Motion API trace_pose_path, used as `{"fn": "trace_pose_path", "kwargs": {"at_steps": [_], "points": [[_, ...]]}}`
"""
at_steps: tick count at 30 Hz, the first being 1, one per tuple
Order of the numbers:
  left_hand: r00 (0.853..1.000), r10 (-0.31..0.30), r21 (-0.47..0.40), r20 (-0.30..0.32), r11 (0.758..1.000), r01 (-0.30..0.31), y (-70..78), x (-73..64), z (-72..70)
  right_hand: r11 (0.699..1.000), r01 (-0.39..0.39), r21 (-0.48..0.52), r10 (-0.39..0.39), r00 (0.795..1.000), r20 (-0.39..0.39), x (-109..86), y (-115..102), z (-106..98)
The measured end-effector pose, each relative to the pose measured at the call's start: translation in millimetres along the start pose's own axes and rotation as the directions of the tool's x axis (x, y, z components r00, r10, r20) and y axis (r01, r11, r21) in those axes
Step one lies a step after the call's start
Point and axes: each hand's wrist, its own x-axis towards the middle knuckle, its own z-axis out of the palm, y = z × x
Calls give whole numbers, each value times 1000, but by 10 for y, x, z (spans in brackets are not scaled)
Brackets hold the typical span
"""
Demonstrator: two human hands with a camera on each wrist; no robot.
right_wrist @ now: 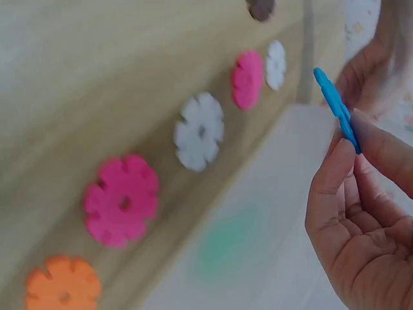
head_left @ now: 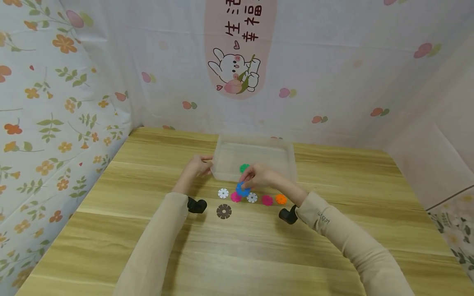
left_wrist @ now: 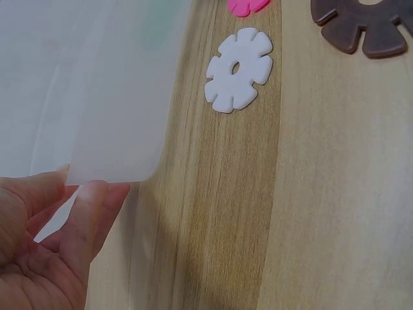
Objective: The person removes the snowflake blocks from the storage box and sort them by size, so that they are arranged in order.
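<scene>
My right hand [head_left: 259,176] pinches a blue notched plastic disc [right_wrist: 337,106] between thumb and fingers, just above the row of discs at the near side of a translucent plastic box [head_left: 292,166]. My left hand [left_wrist: 55,239] grips the box's near left corner with thumb and fingers. Inside the box a green disc [head_left: 244,168] shows, blurred through the wall in both wrist views. On the table lie a white disc [left_wrist: 237,70], a pink disc [right_wrist: 246,79] partly covered by the blue one in the head view, another white disc [right_wrist: 199,132], another pink disc [right_wrist: 122,200] and an orange disc [right_wrist: 62,284].
A larger brown disc [head_left: 224,211] lies nearer to me than the row. The wooden table [head_left: 237,255] reaches back to a printed cloth [head_left: 314,74], with more cloth along both sides. A black wrist mount [head_left: 197,206] juts from each sleeve.
</scene>
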Motion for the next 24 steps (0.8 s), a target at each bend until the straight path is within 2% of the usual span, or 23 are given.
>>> {"fn": "trace_pose_path", "kwargs": {"at_steps": [1, 2, 5, 6, 7, 8, 9, 10, 12, 15, 17, 20, 24], "points": [[1000, 13, -9, 5, 1000, -13, -40, 32, 1, 1000, -1, -4, 1, 1000, 16, -4, 8, 31], [999, 34, -24, 11, 999, -34, -120, 162, -11, 1000, -7, -7, 8, 999, 33, -9, 16, 63], [999, 48, -26, 15, 999, -47, -262, 381, -25, 1000, -18, -11, 18, 998, 64, -14, 45, 158], [999, 45, -18, 13, 999, -45, -291, 423, -29, 1000, -17, -12, 18, 997, 71, -13, 56, 187], [998, 57, -26, 21, 998, -56, -274, 384, -21, 1000, -17, -17, 18, 997, 78, -12, 67, 214], [999, 50, -11, 11, 999, -50, -306, 469, -24, 1000, -18, -25, 20, 997, 80, -12, 77, 239], [999, 41, 0, 9, 999, -41, -235, 351, -3, 999, -19, -38, 22, 997, 80, -11, 89, 264], [998, 53, -5, 16, 999, -53, -210, 299, 5, 999, -17, -50, 21, 996, 82, -11, 100, 288], [996, 81, -33, 30, 996, -80, -291, 415, -23, 998, -14, -67, 21, 995, 93, -15, 119, 328], [996, 79, -42, 32, 996, -78, -410, 588, -55, 998, 0, -66, 7, 994, 109, -30, 140, 368], [998, 63, -40, 23, 997, -62, -561, 837, -90, 998, 12, -54, -5, 993, 119, -40, 151, 384], [996, 85, -79, 40, 994, -82, -647, 971, -104, 999, 19, -49, -13, 992, 125, -50, 164, 394], [995, 95, -102, 42, 991, -91, -711, 1079, -114, 998, 15, -60, -8, 993, 118, -68, 170, 394]]}}
